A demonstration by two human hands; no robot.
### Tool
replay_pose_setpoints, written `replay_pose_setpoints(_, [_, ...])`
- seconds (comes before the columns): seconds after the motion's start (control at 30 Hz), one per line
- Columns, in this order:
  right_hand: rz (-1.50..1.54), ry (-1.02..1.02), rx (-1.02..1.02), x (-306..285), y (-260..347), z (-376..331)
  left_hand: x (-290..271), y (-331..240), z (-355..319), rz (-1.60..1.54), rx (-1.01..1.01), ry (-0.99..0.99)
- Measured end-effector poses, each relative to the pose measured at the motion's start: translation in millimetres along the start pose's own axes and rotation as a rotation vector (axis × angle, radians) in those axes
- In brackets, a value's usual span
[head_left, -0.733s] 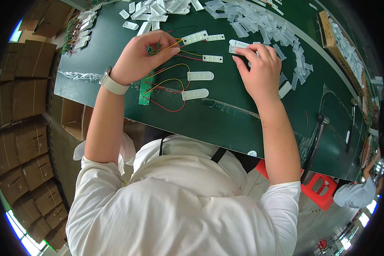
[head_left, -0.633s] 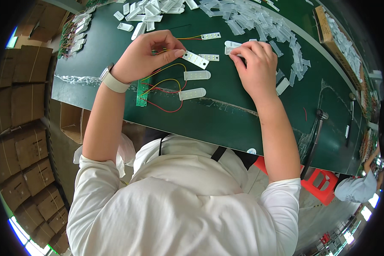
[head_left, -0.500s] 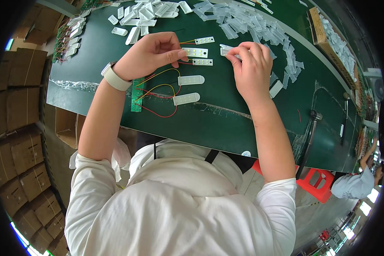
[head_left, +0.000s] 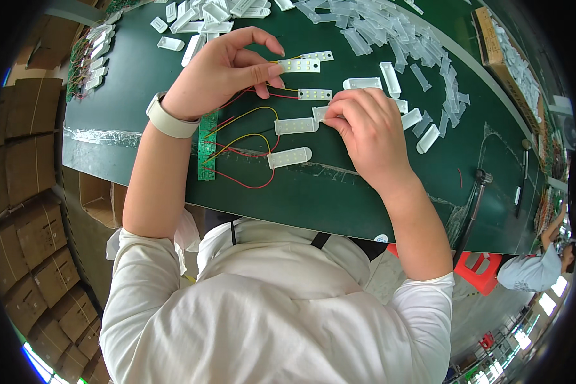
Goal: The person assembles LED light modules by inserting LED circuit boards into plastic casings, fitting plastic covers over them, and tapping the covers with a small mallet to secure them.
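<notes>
My left hand [head_left: 237, 70] pinches a white LED board [head_left: 301, 65] by its left end, thumb against fingers. Beside it lie two more LED boards, one farther back [head_left: 325, 56] and one nearer [head_left: 315, 95]. Between the fingertips of my right hand [head_left: 371, 125] is a small translucent plastic cover [head_left: 319, 114], partly hidden. It is close to the right end of a covered LED strip [head_left: 294, 126]. A second covered strip [head_left: 290, 157] lies nearer to me. Red and yellow wires run from these to a green circuit board [head_left: 207, 150].
White plastic housings [head_left: 214, 11] are heaped at the back, translucent covers [head_left: 397, 32] to their right. Loose housings [head_left: 390, 79] lie behind my right hand. Wired parts [head_left: 96, 57] sit far left. An open carton [head_left: 493, 45] and a black rod-shaped tool [head_left: 473, 198] are on the right.
My right hand has moved left and nearer, to the covered strips, with a small translucent cover in its fingertips. My left hand still pinches the LED board. The view has shifted slightly.
</notes>
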State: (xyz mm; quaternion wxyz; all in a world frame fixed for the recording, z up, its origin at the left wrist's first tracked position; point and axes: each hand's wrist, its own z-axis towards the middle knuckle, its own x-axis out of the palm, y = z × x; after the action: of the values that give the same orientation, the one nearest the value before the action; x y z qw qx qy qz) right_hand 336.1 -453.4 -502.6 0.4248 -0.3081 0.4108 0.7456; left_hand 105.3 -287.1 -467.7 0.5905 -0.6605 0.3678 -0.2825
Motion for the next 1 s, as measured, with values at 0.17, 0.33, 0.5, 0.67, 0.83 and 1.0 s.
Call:
replay_pose_setpoints(0.17, [0.107, -0.035, 0.028, 16, -6, 12, 5, 3, -1, 0.112, 0.017, -0.132])
replay_pose_setpoints(0.33, [0.19, -0.025, 0.055, 11, -6, 9, 15, -3, -5, 0.154, 0.014, -0.182])
replay_pose_setpoints(0.5, [0.163, -0.001, 0.075, 3, -10, -2, 25, -4, -11, 0.11, -0.016, -0.229])
replay_pose_setpoints(0.67, [0.254, 0.009, 0.128, 4, -3, 3, 42, -10, -12, 0.341, 0.011, -0.13])
replay_pose_setpoints(0.83, [0.276, 0.017, 0.109, 6, -5, 3, 52, 3, -7, 0.421, 0.015, -0.169])
replay_pose_setpoints(1.0, [0.286, 0.035, 0.102, 5, -6, 3, 57, 6, -4, 0.441, 0.039, -0.245])
